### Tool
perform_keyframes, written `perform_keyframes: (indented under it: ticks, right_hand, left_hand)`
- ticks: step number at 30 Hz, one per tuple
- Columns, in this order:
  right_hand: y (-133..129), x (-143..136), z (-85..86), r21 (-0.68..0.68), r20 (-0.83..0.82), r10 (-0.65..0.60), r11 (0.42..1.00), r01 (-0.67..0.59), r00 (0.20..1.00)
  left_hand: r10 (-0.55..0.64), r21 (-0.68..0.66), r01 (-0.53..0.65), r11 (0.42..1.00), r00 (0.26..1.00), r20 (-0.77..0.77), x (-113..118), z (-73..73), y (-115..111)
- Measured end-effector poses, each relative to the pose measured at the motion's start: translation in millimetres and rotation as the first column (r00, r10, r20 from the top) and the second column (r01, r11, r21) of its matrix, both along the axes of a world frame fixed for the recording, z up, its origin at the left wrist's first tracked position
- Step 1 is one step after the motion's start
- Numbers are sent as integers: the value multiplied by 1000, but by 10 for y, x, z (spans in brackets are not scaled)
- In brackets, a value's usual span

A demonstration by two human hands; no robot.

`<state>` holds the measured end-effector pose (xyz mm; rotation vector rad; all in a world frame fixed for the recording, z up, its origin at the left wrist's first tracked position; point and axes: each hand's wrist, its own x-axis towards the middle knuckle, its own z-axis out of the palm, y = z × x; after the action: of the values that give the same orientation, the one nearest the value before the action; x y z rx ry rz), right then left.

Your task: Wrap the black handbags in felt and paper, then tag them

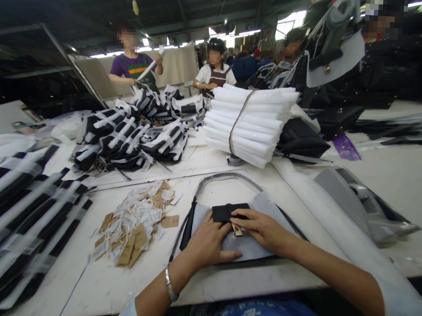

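Note:
A handbag [200, 219] lies on the table before me, its front covered by pale grey wrapping paper [261, 206]. Its strap [227, 175] loops away from me. A black flap [224, 213] with a gold-coloured clasp [236, 230] sits over the paper near the middle. My left hand [208, 239] rests on the bag with the thumb spread, its fingertips at the flap's lower left edge. From the right, my right hand [264, 228] has its fingers closed on the flap beside the clasp. The fingertips partly hide the flap's right end.
To the left lie a heap of paper tags [135, 225] and wrapped black bags [25, 213]. Behind the handbag stands a tied bundle of white rolls [249, 124]. A long white roll [335, 227] and a grey wrapped bag [362, 200] are on the right. Co-workers [136, 70] stand across the table.

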<state>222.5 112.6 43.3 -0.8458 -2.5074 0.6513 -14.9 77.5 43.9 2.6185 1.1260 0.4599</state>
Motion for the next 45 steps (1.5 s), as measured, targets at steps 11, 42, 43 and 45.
perform_keyframes:
  ticks: [11, 42, 43, 45]
  right_hand:
    - [-122, 31, -198, 203, 11, 32, 979, -34, 999]
    - [-164, -80, -26, 183, 209, -61, 983, 23, 976]
    - [-154, -83, -14, 176, 199, -64, 984, 28, 978]
    - [-137, -95, -4, 165, 188, -78, 985, 47, 979]
  left_hand:
    - [63, 100, -60, 993, 998, -26, 18, -32, -76]
    - [-209, 199, 194, 961, 976, 58, -80, -32, -372]
    - [-210, 192, 195, 962, 976, 61, -79, -33, -371]
    - [-210, 172, 194, 966, 975, 79, -73, -27, -370]
